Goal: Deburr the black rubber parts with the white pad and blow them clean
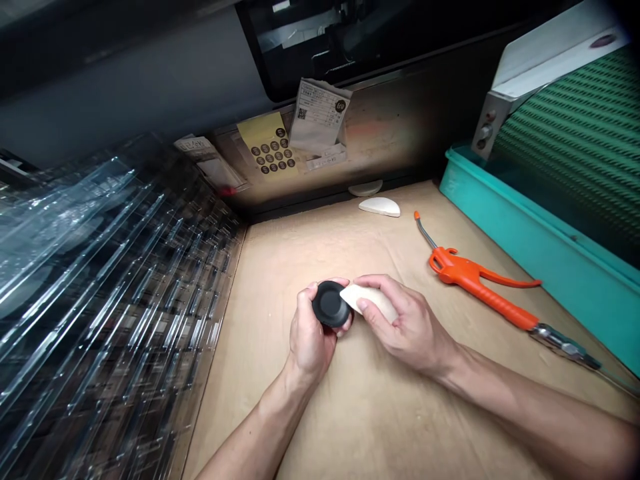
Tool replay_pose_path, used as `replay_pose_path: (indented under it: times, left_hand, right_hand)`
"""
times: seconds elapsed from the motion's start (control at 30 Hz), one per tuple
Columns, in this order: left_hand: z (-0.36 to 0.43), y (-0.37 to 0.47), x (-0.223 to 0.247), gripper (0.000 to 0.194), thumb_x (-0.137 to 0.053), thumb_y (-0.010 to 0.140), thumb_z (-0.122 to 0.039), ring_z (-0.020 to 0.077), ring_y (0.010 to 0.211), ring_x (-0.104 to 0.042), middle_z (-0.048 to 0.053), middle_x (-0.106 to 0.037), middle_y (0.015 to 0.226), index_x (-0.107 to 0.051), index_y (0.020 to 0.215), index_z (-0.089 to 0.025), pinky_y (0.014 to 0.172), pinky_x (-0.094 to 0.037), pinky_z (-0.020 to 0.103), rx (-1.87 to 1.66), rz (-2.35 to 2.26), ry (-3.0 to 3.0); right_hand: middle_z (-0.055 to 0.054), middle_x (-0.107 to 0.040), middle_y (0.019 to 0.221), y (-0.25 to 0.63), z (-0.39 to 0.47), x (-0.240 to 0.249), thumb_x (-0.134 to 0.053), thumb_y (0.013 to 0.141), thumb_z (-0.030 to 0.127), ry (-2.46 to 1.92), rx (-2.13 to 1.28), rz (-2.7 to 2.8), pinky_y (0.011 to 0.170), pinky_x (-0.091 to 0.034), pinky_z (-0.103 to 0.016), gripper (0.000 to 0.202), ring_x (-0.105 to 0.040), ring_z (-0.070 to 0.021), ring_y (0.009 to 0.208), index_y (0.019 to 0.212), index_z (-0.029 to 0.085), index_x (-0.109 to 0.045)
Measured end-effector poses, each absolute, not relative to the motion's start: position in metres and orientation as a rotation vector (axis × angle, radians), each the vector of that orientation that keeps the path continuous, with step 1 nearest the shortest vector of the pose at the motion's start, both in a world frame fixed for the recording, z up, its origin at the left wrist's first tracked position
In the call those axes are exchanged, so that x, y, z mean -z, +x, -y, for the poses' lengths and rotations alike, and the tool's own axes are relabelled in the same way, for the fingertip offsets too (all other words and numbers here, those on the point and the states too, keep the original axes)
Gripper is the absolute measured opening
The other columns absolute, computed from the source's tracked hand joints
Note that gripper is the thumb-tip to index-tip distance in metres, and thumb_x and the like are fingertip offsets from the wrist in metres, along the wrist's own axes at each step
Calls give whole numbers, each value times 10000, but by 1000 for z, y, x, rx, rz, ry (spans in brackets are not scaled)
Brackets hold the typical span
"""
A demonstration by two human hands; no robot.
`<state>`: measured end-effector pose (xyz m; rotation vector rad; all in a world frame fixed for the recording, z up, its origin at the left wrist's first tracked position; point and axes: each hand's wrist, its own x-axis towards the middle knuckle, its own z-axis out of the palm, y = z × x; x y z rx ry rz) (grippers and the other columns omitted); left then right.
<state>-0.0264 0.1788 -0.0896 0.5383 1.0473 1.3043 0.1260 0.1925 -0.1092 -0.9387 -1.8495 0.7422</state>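
Observation:
My left hand (310,333) grips a small round black part (330,303) by its rim, its flat face turned up toward me. My right hand (407,323) holds a cream-coloured wedge-shaped piece (356,297), whose tip touches the right edge of the black part. Both hands hover just above the brown cardboard-covered worktop (350,413), near its middle.
A stack of clear plastic trays (110,287) fills the left side. An orange air blow gun (475,277) lies at the right, beside a teal bin (530,233). A white curved piece (380,207) rests at the back. Labels and a yellow sticker sheet (267,143) hang on the rear wall.

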Motion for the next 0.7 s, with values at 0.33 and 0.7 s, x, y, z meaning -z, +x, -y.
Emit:
replay_pose_path:
  times: [0.33,0.7]
  left_hand:
    - [-180,-29,90,436,-435,931,-479,110,484,-445,5,-558,607,-663,967,-109,454,-317,229,-1237,-1022,527]
    - [-175,-26,92,734,-214,904,-817,110,417,-392,-17,-465,480,-561,804,-178,404,-283,226,-1088,-1102,703]
  right_hand:
    - [-38,-664,1165,126,-196,111,-518,994,220,-930,-675,1908,877,-520,-275,245,-658,-172,1051,1235,217,-559]
    - [-22,-654,1098,114,-189,105,-521,998,227,-1003,-538,1810,806,-512,-287,251,-657,-157,965,1244,199,-561]
